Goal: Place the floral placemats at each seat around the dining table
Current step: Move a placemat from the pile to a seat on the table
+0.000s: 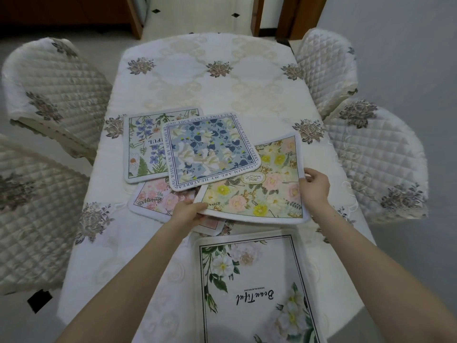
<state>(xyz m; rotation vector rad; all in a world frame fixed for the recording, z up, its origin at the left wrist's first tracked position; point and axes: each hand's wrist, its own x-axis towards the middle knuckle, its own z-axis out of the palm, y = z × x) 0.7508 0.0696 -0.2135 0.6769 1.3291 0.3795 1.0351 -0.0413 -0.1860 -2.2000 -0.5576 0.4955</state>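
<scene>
A loose pile of floral placemats lies mid-table. A yellow-and-pink flowered placemat (269, 186) is lifted at its near edge; my left hand (186, 210) grips its near-left corner and my right hand (315, 185) grips its right edge. A blue flowered placemat (210, 149) lies on top of the pile, partly over a white one with purple flowers (143, 144). A pink flowered placemat (153, 199) sits underneath, mostly hidden. A white placemat with the word "Beautiful" (257, 290) lies flat at the near seat.
The dining table (217, 87) carries a cream embroidered cloth. Quilted covered chairs stand on both sides: two on the left (54, 85) (32, 214) and two on the right (329, 68) (380, 164). A doorway lies beyond the table's far end.
</scene>
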